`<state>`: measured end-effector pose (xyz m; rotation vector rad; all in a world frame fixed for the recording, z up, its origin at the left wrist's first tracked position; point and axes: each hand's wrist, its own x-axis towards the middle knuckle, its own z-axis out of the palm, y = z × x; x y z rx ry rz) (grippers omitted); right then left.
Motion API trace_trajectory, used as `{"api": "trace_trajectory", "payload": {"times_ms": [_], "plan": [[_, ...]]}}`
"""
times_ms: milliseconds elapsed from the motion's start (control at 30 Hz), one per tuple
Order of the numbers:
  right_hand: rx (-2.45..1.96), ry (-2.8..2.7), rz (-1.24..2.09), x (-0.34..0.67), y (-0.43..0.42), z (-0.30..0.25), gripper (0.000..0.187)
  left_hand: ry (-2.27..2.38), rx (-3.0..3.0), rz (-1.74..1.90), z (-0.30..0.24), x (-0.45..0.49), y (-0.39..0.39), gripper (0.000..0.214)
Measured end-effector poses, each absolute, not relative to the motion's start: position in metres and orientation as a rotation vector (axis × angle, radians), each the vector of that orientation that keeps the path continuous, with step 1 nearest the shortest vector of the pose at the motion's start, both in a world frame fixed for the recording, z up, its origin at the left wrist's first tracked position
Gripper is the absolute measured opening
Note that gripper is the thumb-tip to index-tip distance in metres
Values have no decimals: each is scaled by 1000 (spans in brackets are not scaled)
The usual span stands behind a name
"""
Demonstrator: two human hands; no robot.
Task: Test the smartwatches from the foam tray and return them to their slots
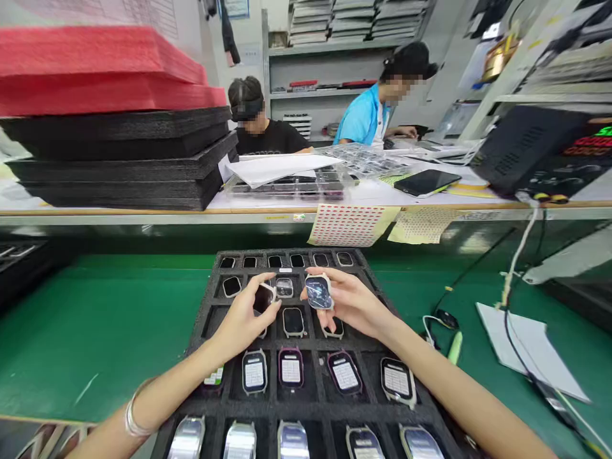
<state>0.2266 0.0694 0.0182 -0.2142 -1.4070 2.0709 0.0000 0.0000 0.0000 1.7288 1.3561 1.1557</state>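
Note:
Between the thumb and fingers of my left hand is a strapless smartwatch with a dark screen. My right hand grips a second smartwatch by its edges, a silver-rimmed one with a shiny face turned toward me. Both hands are over a black foam tray divided into compartments. Several watch bodies lie in its rows, including a purple-rimmed watch with a lit white screen. Closer to me, a row of watches looks covered in glossy film. My left forearm and hand hide part of the tray's left side.
The tray rests on a green mat. Stacked red and black foam trays stand on the shelf ahead, with a phone and a power supply. Cables and white paper lie at right. Two people sit beyond.

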Motion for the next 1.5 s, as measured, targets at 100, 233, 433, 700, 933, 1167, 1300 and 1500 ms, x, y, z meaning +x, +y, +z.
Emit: {"api": "trace_trajectory", "payload": {"times_ms": [100, 233, 433, 700, 933, 1167, 1300, 1500], "plan": [[-246, -1428, 2056, 225, 68, 21, 40, 1368, 1736, 1159, 1, 1, 2, 44], [-331, -1463, 2010, 223, 66, 23, 40, 1382, 1757, 1158, 3, 0, 2, 42], [-426, -1512, 1940, 223, 64, 22, 39, 1382, 1807, 1115, 7, 0, -1, 40], [-453, -1524, 1951, 224, 61, 24, 43, 1376, 1800, 1094, 6, 0, -4, 38], [-480, -1519, 1940, 224, 60, 24, 44, 1405, 1800, 1091, 9, -1, -5, 36], [-491, -1543, 1930, 225, 60, 24, 42, 1414, 1795, 1088, 11, -1, -5, 37], [-465, -1536, 1950, 225, 60, 25, 41, 1399, 1804, 1093, 11, -1, -5, 38], [-481, -1548, 1959, 226, 62, 24, 42, 1408, 1782, 1124, 11, -2, -6, 37]]}}
